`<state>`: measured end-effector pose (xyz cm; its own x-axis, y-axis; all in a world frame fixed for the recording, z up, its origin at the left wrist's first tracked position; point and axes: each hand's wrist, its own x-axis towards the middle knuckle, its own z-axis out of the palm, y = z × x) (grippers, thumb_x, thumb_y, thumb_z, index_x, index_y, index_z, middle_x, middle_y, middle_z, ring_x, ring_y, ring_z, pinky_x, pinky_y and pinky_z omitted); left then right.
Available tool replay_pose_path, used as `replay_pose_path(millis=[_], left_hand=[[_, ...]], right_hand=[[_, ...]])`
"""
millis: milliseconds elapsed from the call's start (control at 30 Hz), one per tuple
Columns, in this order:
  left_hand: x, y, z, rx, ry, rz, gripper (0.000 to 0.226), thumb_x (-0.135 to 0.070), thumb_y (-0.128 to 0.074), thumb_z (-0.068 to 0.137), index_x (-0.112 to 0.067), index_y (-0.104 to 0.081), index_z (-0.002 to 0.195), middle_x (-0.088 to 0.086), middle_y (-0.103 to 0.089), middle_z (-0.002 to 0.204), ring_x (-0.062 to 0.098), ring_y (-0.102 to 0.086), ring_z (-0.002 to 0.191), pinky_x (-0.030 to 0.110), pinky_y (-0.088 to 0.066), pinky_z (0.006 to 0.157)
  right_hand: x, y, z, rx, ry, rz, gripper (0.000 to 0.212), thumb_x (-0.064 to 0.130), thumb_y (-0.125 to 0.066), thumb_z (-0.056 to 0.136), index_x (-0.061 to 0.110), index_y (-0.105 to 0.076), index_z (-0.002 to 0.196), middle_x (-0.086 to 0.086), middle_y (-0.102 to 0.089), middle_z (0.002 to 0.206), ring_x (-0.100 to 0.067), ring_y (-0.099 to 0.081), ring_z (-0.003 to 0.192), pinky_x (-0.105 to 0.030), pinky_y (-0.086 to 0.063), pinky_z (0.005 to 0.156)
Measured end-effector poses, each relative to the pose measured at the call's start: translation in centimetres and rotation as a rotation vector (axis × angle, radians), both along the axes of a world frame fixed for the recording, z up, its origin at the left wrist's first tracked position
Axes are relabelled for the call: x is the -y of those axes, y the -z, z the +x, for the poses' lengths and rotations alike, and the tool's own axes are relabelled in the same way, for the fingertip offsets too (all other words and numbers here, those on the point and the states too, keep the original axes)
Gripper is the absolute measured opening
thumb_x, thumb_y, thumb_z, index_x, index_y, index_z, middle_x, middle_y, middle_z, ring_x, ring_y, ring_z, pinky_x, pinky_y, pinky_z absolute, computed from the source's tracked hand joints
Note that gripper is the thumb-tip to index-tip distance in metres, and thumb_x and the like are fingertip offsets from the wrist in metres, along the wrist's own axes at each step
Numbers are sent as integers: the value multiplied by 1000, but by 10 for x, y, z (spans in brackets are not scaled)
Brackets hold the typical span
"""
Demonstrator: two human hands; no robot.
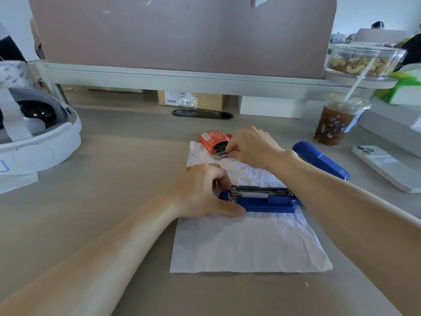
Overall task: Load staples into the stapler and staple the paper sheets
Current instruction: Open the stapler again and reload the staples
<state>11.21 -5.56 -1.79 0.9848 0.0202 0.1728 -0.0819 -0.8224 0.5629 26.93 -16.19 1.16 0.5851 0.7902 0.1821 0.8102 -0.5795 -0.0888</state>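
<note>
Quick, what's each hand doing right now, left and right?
Left hand: closed on the front end of the open stapler, steadying it on the paper.
Right hand: pinching a staple strip at the red staple box.

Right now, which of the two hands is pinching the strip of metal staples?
The right hand, up by the red staple box; the left hand only steadies the open blue stapler.

Grey desk (91, 224), mauve partition (182, 30)
</note>
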Motion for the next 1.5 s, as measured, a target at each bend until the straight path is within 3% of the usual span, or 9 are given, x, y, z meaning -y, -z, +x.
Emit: replay_pose_path(millis=[333,533,733,833,967,1067,1167,1300,1500], left_hand=[[-1,0,-1,17,4,11,43,-58,-83,58,-23,-65,76,-12,-58,79,5,-53,73,25,-41,64],[3,-2,-3,127,-105,-50,43,-66,-73,65,-29,-62,82,-12,-61,84,9,-57,77,27,-49,64],[10,-9,-6,446,-55,-124,23,-56,-59,83,-34,-61,91,-19,-58,85,7,-58,78,18,-46,66],[14,-8,-8,467,-8,-51,13,-44,-61,89,-32,-67,90,-16,-63,84,11,-59,76,25,-48,64],[19,-12,-11,489,10,-134,8,-35,-62,89,-32,-67,84,-16,-64,78,10,-59,74,15,-44,63],[20,-13,-12,487,-9,-224,13,-34,-64,88,-23,-69,83,-13,-67,78,15,-62,76,25,-50,66],[18,-11,-12,453,-28,-265,16,-32,-65,88,-20,-72,81,-13,-67,75,16,-63,73,31,-52,68],[19,-11,-12,422,-74,-411,13,-26,-68,90,-19,-76,81,-14,-65,67,6,-54,60,19,-41,58],[28,-16,-15,359,-130,-528,14,-29,-68,88,-27,-78,79,9,-71,73,33,-61,74,43,-49,66]], right_hand=[[12,-2,-6,-51,-12,182,21,11,-57,89,16,-78,88,-3,-75,90,-22,-65,76,-42,-57,69],[48,-19,-40,-185,-8,360,18,15,-63,91,19,-76,103,5,-74,92,-9,-64,79,-11,-46,68],[78,-18,-77,-453,-20,473,14,16,-69,88,28,-76,88,13,-71,75,-13,-68,71,-26,-57,70],[81,-20,-83,-566,-18,537,19,10,-68,87,28,-76,86,5,-73,77,-22,-69,76,-34,-60,75],[83,-21,-82,-681,3,563,18,9,-69,86,23,-77,94,-1,-76,84,-20,-71,80,-33,-60,80],[85,-22,-81,-712,-16,565,18,9,-69,87,22,-78,95,-5,-77,85,-24,-70,83,-33,-60,79],[86,-20,-80,-676,-30,550,20,12,-68,88,26,-76,99,0,-77,84,-20,-72,81,-38,-60,82],[86,-16,-82,-515,-64,642,18,26,-76,81,23,-75,99,9,-76,80,-7,-72,76,-32,-60,78],[88,-9,-93,-18,-212,630,5,20,-76,81,20,-77,86,15,-71,74,-7,-66,70,-18,-54,66]])
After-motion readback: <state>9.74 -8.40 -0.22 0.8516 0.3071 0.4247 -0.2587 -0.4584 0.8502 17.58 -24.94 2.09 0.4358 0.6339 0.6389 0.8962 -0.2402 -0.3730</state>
